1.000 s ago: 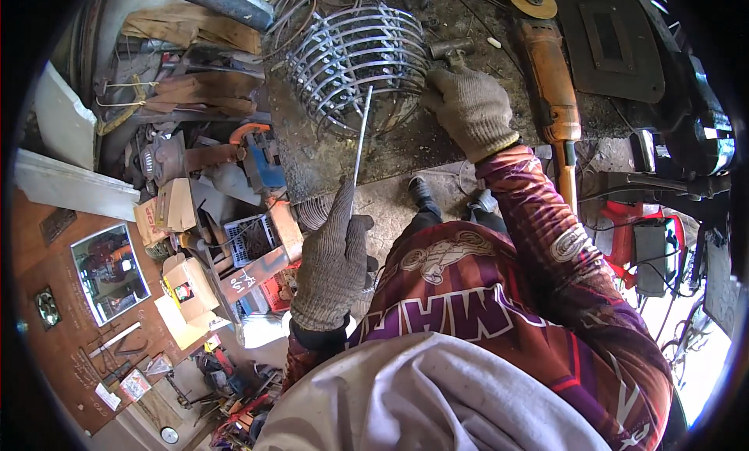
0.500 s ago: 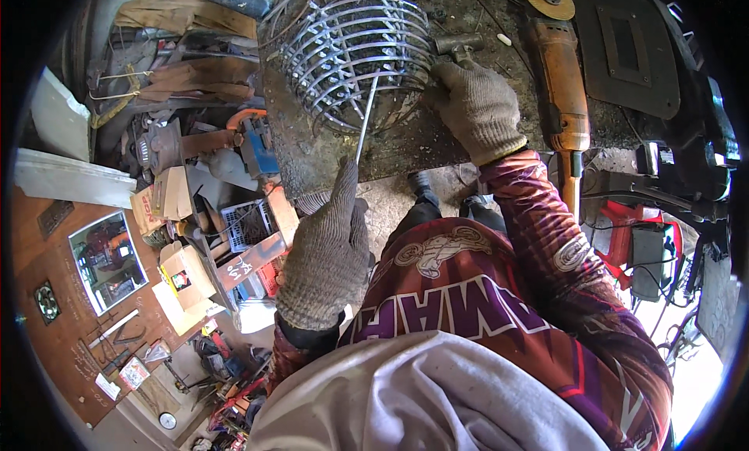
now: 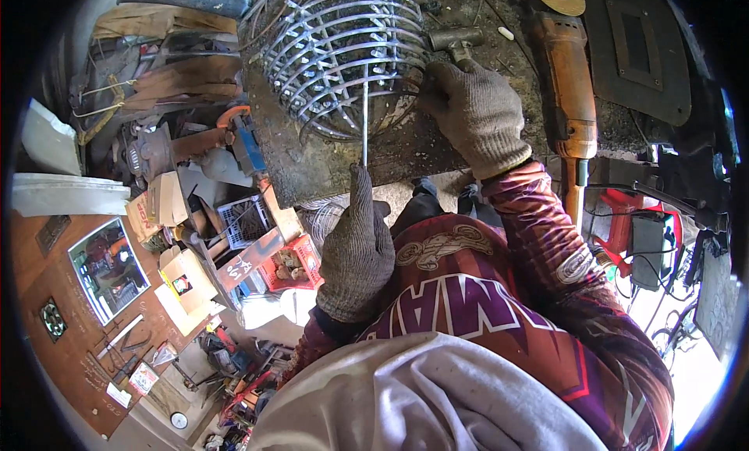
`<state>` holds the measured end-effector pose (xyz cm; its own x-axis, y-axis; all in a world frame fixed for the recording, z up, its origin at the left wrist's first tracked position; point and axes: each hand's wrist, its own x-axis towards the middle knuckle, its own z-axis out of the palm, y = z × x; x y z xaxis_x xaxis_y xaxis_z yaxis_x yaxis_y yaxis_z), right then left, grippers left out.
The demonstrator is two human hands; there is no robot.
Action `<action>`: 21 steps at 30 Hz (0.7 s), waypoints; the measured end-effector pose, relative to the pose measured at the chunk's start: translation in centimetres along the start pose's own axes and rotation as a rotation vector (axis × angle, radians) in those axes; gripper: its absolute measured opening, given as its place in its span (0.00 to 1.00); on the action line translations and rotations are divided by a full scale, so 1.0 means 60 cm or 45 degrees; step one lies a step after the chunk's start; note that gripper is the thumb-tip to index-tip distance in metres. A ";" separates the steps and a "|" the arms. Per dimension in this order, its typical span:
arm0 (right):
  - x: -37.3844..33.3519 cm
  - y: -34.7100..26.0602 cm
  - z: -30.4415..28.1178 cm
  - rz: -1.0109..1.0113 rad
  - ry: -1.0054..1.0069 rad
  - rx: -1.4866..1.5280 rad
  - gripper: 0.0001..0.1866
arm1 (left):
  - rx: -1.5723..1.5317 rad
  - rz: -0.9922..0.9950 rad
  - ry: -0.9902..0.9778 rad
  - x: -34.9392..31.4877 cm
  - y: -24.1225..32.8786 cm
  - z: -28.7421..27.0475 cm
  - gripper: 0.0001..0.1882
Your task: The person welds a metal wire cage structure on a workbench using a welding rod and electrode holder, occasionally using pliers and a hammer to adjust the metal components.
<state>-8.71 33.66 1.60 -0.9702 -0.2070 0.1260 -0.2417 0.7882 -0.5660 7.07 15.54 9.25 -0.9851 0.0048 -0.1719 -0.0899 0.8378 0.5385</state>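
Observation:
A thin straight metal rod runs away from my gloved left hand, whose fingers close on its near end. The far end of the rod meets a rounded grille of curved metal bars lying on the workbench. I cannot tell whether the rod is attached to it. My gloved right hand, to the right of the grille, is closed around the handle of a hammer. The hammer's steel head shows just beyond my fingers, resting on or close to the bench; the handle is mostly hidden by the glove.
The dark, dirty workbench carries an orange angle grinder and a black welding mask at the right. A red basket and a blue-and-orange machine are at the left. A red-and-grey machine stands low right.
My left hand has shifted right, and the rod has swung from a slant to nearly straight ahead. My right hand stays closed on the hammer with little movement. The whole view has shifted slightly.

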 end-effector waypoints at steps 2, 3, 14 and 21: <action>-0.006 -0.001 -0.001 -0.018 0.024 -0.018 0.20 | 0.019 -0.057 -0.036 -0.003 0.000 -0.001 0.33; -0.008 -0.003 -0.003 -0.038 0.049 -0.031 0.20 | 0.043 -0.115 -0.071 -0.003 0.000 -0.002 0.33; -0.127 -0.053 -0.020 -0.605 -0.406 0.354 0.14 | 0.069 -0.089 -0.056 -0.003 -0.007 -0.005 0.32; -0.127 -0.048 -0.027 -0.492 -0.602 0.366 0.22 | 0.067 -0.030 0.014 0.000 -0.008 0.001 0.32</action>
<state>-0.65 33.92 3.60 -0.6869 -0.7261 0.0301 -0.4923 0.4344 -0.7543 7.10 15.17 8.93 -0.9843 -0.0208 -0.1751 -0.1055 0.8651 0.4903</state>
